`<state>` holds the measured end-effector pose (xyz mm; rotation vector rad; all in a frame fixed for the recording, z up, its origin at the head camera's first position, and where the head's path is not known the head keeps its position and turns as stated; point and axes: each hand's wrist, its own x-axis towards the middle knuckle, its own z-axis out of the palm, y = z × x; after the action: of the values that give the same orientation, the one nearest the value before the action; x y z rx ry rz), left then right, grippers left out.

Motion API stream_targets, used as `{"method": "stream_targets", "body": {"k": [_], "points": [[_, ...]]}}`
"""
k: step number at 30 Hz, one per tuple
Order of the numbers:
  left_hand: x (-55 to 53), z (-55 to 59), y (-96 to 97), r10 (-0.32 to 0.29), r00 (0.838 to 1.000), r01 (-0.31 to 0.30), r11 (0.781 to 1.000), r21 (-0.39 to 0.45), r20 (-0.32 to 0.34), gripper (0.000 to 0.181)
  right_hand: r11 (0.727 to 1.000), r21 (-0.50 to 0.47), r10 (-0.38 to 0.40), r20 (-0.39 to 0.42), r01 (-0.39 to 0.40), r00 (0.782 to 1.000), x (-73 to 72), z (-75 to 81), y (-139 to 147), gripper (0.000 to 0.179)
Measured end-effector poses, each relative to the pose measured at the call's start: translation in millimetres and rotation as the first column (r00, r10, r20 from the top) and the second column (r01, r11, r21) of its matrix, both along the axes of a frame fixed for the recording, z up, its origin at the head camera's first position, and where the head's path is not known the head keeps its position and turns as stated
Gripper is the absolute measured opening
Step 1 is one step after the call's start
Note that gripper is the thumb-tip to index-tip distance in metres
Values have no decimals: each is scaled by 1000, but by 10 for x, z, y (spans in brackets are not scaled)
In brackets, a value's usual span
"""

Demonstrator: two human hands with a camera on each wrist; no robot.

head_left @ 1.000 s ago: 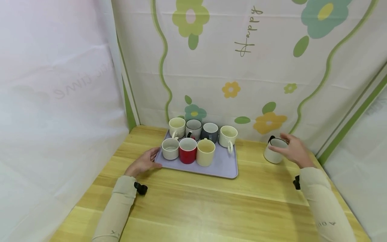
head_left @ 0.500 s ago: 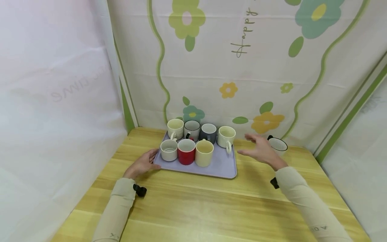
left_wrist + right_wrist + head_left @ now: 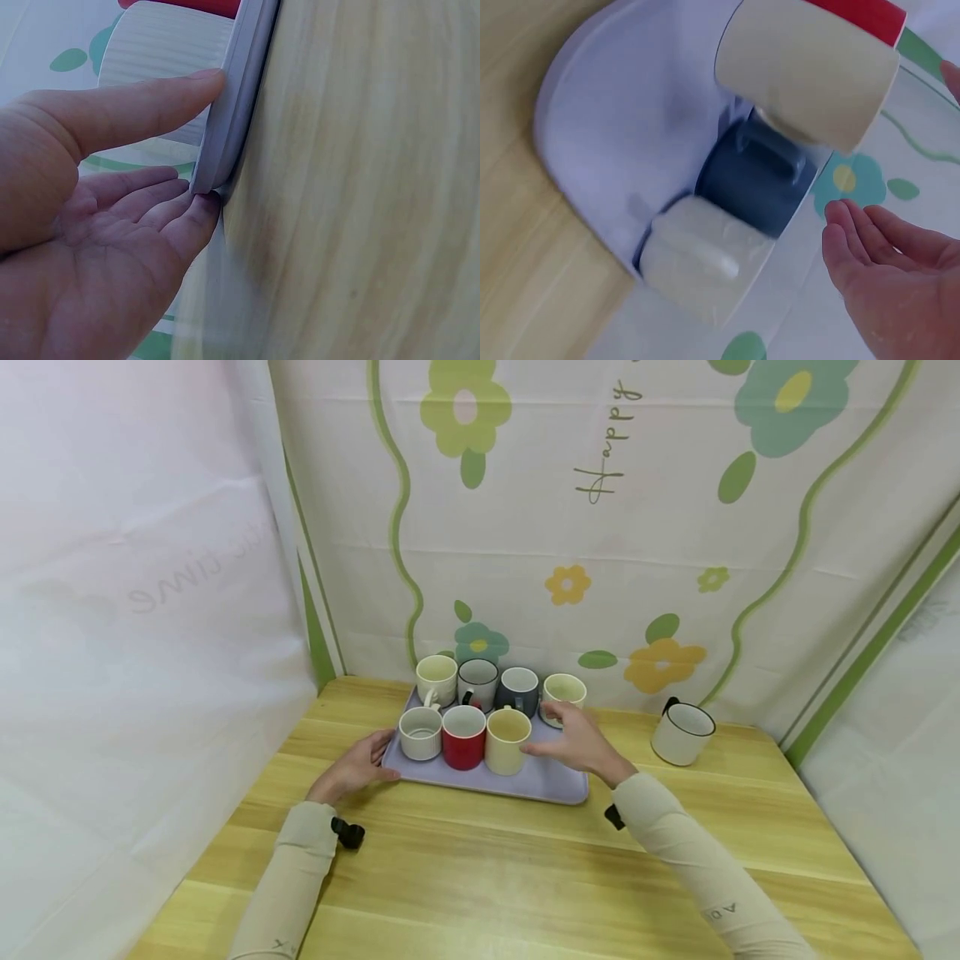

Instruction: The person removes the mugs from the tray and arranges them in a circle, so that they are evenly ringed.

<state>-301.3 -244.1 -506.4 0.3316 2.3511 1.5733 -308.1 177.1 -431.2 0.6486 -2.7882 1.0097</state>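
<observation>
On table (image 3: 465, 877), tray (image 3: 538, 783) lying long side-to-side, left hand (image 3: 356, 768) pinching its corner, right hand (image 3: 581, 745) spread

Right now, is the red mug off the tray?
No, the red mug stands on the tray, between the ribbed cup and the yellow mug.

A lavender rectangular plastic-like tray (image 3: 545, 783) shows a smooth, matt face, a pale-yellow cylindrical ceramic-like mug (image 3: 504, 757) and a red cylindrical ceramic-like mug (image 3: 463, 750) look smooth, a round white ceramic-like cup (image 3: 422, 744) is finely ribbed, a yellow-brown wood-grained tabletop (image 3: 465, 868) carries a soft sheen, and a flower-printed white cloth-like backdrop (image 3: 510, 527) hangs creased
</observation>
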Motion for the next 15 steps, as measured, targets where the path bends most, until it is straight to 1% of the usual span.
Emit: {"method": "stream_targets", "body": {"k": [3, 6, 10, 15], "points": [[4, 3, -6, 12, 1000, -12, 1000, -6, 6, 94, 1000, -3, -4, -3, 4, 1000, -19, -59, -153, 91], [-2, -2, -8, 15, 1000, -15, 1000, -14, 5, 93, 1000, 8, -29, -16, 29, 999, -29, -117, -274, 93], [-11, -14, -12, 18, 1000, -18, 1000, -5, 10, 93, 997, -7, -74, -21, 74, 997, -56, -220, -390, 93], [-9, -14, -19, 18, 1000, -18, 1000, 5, 16, 93, 988, -56, -145, -47, 142, 988, -100, -339, -495, 92]]}}
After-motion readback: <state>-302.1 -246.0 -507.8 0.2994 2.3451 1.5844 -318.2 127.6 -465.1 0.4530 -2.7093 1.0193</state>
